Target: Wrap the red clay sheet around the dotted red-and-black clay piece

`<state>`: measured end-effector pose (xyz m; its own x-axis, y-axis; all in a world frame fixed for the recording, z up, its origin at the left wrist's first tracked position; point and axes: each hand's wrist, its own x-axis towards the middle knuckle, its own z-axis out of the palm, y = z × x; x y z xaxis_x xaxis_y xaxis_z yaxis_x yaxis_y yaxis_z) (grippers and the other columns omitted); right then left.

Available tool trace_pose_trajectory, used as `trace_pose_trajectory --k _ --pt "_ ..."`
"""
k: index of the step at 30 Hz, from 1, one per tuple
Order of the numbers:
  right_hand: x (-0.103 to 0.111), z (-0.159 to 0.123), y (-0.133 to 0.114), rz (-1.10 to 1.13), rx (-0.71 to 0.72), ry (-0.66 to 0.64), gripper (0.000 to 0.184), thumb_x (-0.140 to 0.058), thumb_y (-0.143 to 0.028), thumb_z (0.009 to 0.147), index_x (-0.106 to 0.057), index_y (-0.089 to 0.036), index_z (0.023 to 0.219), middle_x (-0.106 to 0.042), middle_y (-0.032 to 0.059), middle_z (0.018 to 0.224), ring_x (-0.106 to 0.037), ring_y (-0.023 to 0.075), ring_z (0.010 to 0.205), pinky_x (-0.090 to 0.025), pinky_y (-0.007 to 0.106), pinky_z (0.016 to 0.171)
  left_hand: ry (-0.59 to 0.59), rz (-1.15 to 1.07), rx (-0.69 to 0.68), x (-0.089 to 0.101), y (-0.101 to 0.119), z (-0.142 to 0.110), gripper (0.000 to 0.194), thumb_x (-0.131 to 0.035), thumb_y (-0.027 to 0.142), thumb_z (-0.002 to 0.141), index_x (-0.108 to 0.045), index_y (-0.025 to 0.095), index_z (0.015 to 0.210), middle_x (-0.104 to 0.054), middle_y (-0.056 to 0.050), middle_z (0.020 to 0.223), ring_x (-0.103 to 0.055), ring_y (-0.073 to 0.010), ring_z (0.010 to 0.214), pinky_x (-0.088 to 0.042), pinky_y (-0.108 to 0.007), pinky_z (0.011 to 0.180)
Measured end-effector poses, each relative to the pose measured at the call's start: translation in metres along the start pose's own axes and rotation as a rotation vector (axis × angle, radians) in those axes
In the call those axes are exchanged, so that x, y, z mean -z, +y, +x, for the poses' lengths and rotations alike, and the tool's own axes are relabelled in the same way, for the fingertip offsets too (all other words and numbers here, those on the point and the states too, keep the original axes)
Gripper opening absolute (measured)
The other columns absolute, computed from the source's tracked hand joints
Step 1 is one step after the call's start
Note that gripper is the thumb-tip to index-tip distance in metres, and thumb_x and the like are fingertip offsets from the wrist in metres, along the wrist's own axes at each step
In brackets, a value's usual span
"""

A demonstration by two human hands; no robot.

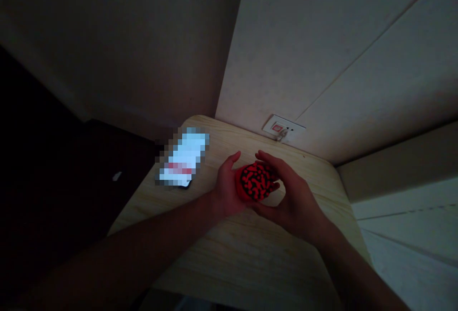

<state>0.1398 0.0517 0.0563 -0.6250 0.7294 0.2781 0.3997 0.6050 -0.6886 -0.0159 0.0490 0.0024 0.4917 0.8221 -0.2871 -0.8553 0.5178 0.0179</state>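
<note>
A small round lamp glows red, its top face covered in a black blotchy pattern. It rests in my left hand, whose thumb points up beside it while fingertips show along its far side. My right hand curves around the right of the lamp with thumb and fingers apart. A gap shows between the right palm and the lamp; whether its fingertips touch the lamp I cannot tell. Both hands are above a pale wooden table.
A phone with a bright, blurred-out screen lies at the table's left side. On the wall behind is a socket plate with a red switch and something plugged in. Walls border the table's back. The room is dim, with dark floor at left.
</note>
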Motion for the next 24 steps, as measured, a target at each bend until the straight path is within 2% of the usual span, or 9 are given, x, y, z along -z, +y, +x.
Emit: trace_pose_trajectory --k 5,10,13,16,20,24 --pt "0.0010 0.0021 0.0024 -0.045 -0.023 -0.063 0.096 -0.088 -0.023 0.073 -0.039 -0.031 0.155 -0.060 0.0113 0.146 -0.062 0.0337 0.124 -0.052 0.048 0.102 -0.022 -0.001 0.011 0.0017 -0.0004 0.0013 0.060 -0.036 0.054 0.099 -0.068 0.005 0.111 -0.077 -0.021 0.093 -0.075 -0.0332 0.090 -0.057 -0.049 0.089" --pt "-0.0005 0.0020 0.0028 -0.075 -0.023 -0.060 0.095 -0.088 -0.027 0.071 -0.042 -0.032 0.154 -0.064 0.0109 0.140 -0.064 0.0356 0.119 -0.050 0.054 0.104 -0.041 0.029 0.024 -0.0017 -0.0018 0.0010 0.056 -0.035 0.048 0.100 -0.066 0.004 0.119 -0.076 -0.021 0.105 -0.073 -0.0335 0.100 -0.055 -0.049 0.093" --pt "-0.0022 0.0007 0.0042 -0.069 -0.044 -0.060 0.096 -0.089 -0.030 0.071 -0.042 -0.033 0.154 -0.067 0.0109 0.134 -0.067 0.0349 0.113 -0.053 0.054 0.100 -0.040 0.063 0.012 -0.0009 -0.0028 0.0022 0.054 -0.035 0.046 0.101 -0.068 0.006 0.115 -0.076 -0.020 0.105 -0.073 -0.0319 0.102 -0.054 -0.046 0.093" --pt "-0.0026 0.0009 0.0046 -0.033 -0.060 -0.060 0.095 -0.089 -0.029 0.070 -0.043 -0.033 0.154 -0.066 0.0111 0.133 -0.066 0.0356 0.112 -0.054 0.055 0.098 -0.019 0.090 0.010 0.0003 -0.0022 0.0031 0.053 -0.034 0.047 0.102 -0.070 0.008 0.105 -0.077 -0.017 0.094 -0.074 -0.0293 0.093 -0.055 -0.042 0.087" --pt "-0.0002 0.0035 0.0038 -0.051 -0.002 -0.086 0.094 -0.089 -0.026 0.070 -0.045 -0.032 0.153 -0.063 0.0109 0.140 -0.063 0.0365 0.121 -0.051 0.055 0.105 0.038 0.091 0.033 0.0006 -0.0007 0.0038 0.055 -0.034 0.047 0.103 -0.071 0.010 0.088 -0.074 -0.013 0.079 -0.073 -0.0244 0.073 -0.056 -0.036 0.073" --pt "0.0020 0.0057 0.0049 -0.085 0.016 -0.113 0.090 -0.088 -0.030 0.073 -0.046 -0.031 0.153 -0.062 0.0107 0.142 -0.063 0.0363 0.122 -0.050 0.055 0.106 0.047 0.109 0.032 0.0024 -0.0011 0.0059 0.053 -0.034 0.045 0.102 -0.071 0.010 0.086 -0.075 -0.014 0.079 -0.073 -0.0253 0.074 -0.056 -0.037 0.074"
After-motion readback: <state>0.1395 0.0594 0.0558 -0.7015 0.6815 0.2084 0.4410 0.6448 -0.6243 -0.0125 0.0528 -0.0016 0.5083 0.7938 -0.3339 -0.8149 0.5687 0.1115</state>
